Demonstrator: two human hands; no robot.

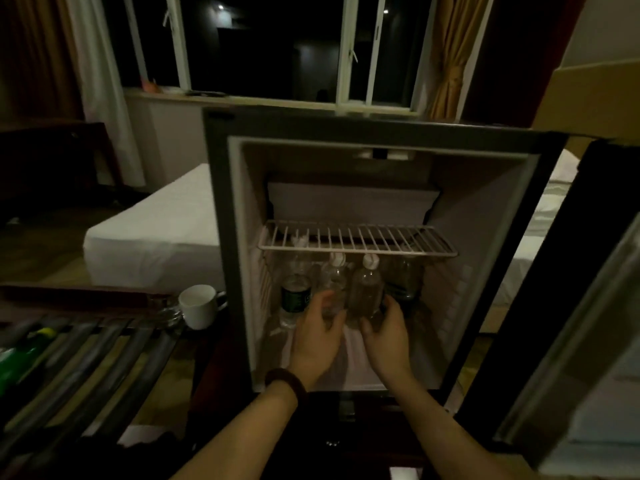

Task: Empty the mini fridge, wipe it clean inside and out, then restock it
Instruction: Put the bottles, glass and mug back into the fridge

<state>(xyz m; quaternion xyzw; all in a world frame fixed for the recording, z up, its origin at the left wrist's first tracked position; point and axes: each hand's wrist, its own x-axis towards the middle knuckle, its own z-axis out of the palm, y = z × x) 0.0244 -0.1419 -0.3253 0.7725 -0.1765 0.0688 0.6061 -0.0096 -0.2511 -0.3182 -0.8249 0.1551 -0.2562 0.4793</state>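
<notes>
The mini fridge [221,202] stands open in front of me, its door [568,341] swung out to the right. A white wire shelf [356,239] crosses its middle. Below it stand several clear plastic bottles with white caps. My left hand [317,336] curls round one clear bottle [333,282]. My right hand [386,332] wraps the base of another clear bottle [366,289]. A bottle with a green label [294,296] stands at the left, and a darker bottle [403,278] at the right rear.
A white cup [199,306] and glassware sit left of the fridge. A slatted rack [90,368] with a green bottle [20,362] on it fills the lower left. A white bed [152,233] lies behind, under a dark window. A cardboard box [595,98] sits upper right.
</notes>
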